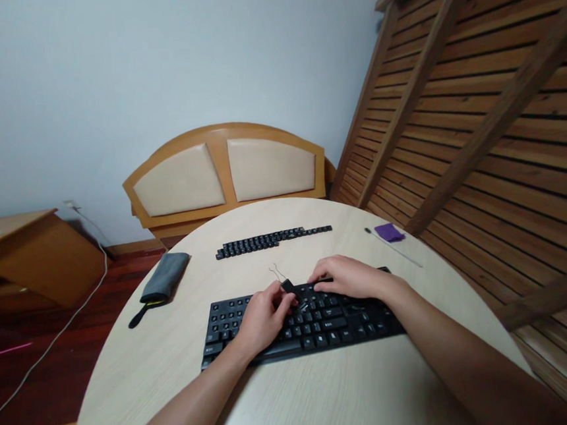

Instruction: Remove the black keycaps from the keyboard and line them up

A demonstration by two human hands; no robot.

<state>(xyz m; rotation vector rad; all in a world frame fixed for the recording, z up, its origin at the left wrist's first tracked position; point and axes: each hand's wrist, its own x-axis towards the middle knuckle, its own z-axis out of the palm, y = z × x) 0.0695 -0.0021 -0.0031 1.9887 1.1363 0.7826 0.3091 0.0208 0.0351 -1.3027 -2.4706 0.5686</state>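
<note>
A black keyboard point(295, 347) lies across the near part of the round table. Its left section shows bare key sockets, while keycaps still cover the middle and right. My left hand point(263, 320) is over the keyboard, thumb and fingers closed on the black handle of a wire keycap puller point(288, 286). The puller's two thin wire prongs point up and away from the keys. On the upper right of the keyboard rests my right hand point(343, 277), fingers apart and touching it near its back edge. Whether a small part sits under those fingertips is hidden.
Behind the keyboard, loose black keycaps point(254, 243) stand in rows on the table point(209, 272). A grey pouch point(167, 277) with a strap lies left. Toward the right are a thin brush point(396, 247) and a purple cloth point(389, 232). Wooden slats point(454, 125) lean beside the table.
</note>
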